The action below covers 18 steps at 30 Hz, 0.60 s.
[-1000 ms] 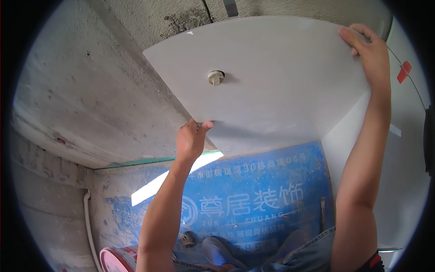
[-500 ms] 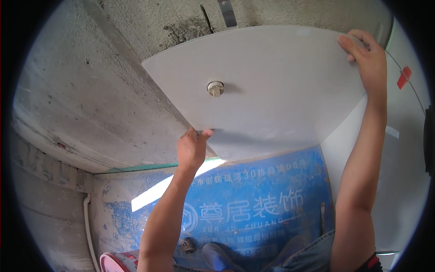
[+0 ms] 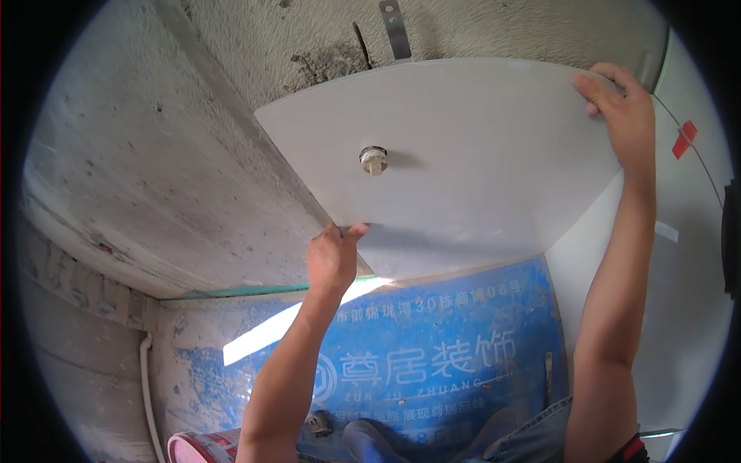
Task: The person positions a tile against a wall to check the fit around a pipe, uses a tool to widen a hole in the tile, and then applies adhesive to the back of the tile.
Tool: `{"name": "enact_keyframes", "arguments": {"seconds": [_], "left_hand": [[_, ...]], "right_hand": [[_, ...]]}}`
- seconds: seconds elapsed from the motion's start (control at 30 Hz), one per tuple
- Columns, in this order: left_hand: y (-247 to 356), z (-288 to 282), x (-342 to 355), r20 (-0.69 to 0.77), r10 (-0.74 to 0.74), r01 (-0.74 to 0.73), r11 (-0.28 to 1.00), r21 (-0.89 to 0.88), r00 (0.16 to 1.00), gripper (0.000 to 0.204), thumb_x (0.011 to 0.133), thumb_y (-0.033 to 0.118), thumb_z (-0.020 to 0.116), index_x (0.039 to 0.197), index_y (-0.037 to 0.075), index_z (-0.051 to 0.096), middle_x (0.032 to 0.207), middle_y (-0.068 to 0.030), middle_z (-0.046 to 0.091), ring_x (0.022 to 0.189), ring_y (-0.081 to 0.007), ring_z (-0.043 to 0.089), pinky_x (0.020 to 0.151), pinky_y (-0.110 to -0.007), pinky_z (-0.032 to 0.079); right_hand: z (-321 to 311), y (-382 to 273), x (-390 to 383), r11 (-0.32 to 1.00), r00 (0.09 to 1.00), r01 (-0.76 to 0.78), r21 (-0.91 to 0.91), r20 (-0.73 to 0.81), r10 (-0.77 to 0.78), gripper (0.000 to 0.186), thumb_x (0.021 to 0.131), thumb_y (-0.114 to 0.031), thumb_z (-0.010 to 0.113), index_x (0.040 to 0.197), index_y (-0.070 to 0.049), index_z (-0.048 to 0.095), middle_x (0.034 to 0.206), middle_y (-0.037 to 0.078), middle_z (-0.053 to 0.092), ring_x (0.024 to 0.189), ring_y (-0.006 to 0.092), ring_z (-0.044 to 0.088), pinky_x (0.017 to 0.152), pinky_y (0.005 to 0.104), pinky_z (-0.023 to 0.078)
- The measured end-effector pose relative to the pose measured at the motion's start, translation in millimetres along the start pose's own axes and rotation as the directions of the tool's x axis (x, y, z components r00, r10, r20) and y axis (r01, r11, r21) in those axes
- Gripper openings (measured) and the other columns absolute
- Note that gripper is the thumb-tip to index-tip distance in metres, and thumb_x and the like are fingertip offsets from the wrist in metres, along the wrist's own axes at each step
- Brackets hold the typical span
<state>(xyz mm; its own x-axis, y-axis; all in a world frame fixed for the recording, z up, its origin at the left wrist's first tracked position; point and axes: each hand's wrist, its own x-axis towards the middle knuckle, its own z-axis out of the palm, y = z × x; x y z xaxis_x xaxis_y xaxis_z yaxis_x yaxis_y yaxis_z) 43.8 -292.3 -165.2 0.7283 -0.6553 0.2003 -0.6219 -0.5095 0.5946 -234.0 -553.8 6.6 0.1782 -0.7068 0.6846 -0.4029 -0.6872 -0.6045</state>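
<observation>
A large, smooth, pale grey wall tile stands against the rough wall. A whitish pipe plug pokes through a round hole in it, left of its middle. My left hand is closed on the tile's lower left edge, thumb lying over the front face; its other fingers are mostly hidden. At the upper right corner, my right hand grips the top edge, thumb on the front and fingers curled over. Just above the top edge, a perforated metal strip and a dark cable show on the wall.
Bare grey wall runs along the left. Tiles with a red clip cover the right wall. Below lie a printed blue floor sheet, a pinkish bucket and a white pipe; a long thin tool lies at right.
The tile, the wall and both hands appear slightly lower in the picture as the view shifts. Both hands keep their grip on the tile, which stays just beneath the metal strip.
</observation>
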Motion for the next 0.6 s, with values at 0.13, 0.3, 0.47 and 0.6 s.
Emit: {"name": "enact_keyframes", "arguments": {"seconds": [0.13, 0.3, 0.47, 0.6], "left_hand": [[6, -6, -1, -0.023, 0.014, -0.012, 0.997, 0.083, 1.0, 0.045, 0.09, 0.039, 0.064, 0.084, -0.005, 0.066, 0.073, -0.0268, 0.063, 0.076, -0.0446, 0.063, 0.068, -0.044, 0.051], [8, -24, -5, 0.047, -0.034, 0.026, 0.989, 0.149, 0.998, 0.045, 0.091, 0.037, 0.064, 0.087, -0.008, 0.067, 0.075, -0.0273, 0.063, 0.072, -0.0436, 0.061, 0.068, -0.042, 0.049], [15, -9, 5, 0.012, 0.032, -0.033, 0.995, 0.093, 0.999, 0.045, 0.09, 0.038, 0.064, 0.085, -0.007, 0.066, 0.072, -0.0267, 0.062, 0.072, -0.0448, 0.061, 0.068, -0.045, 0.048], [17, -6, 11, 0.111, -0.043, 0.032, 0.994, 0.1, 0.993, 0.038, 0.085, 0.034, 0.068, 0.09, -0.003, 0.069, 0.088, -0.028, 0.065, 0.087, -0.0461, 0.062, 0.073, -0.049, 0.048]], "right_hand": [[1, -7, -3, 0.999, 1.0, -0.019, 0.031, -0.012, 0.019, 0.048, 0.077, -0.041, 0.081, 0.099, -0.001, 0.066, 0.082, 0.002, 0.063, 0.066, 0.0088, 0.057, 0.066, 0.0208, 0.047], [6, -10, -4, 0.987, 0.988, 0.147, 0.066, -0.056, -0.143, 0.041, 0.078, -0.034, 0.081, 0.092, 0.001, 0.065, 0.101, 0.003, 0.057, 0.066, 0.0109, 0.058, 0.064, 0.0223, 0.046], [-4, -5, -1, 0.995, 0.993, 0.094, 0.03, -0.071, -0.091, 0.034, 0.078, -0.028, 0.081, 0.089, 0.0, 0.065, 0.099, 0.005, 0.055, 0.067, 0.0124, 0.059, 0.063, 0.0252, 0.048], [1, 25, 8, 0.963, 0.953, 0.268, -0.021, -0.142, -0.269, 0.03, 0.071, -0.019, 0.085, 0.087, -0.001, 0.065, 0.094, 0.011, 0.056, 0.077, 0.021, 0.061, 0.066, 0.0299, 0.054]]}}
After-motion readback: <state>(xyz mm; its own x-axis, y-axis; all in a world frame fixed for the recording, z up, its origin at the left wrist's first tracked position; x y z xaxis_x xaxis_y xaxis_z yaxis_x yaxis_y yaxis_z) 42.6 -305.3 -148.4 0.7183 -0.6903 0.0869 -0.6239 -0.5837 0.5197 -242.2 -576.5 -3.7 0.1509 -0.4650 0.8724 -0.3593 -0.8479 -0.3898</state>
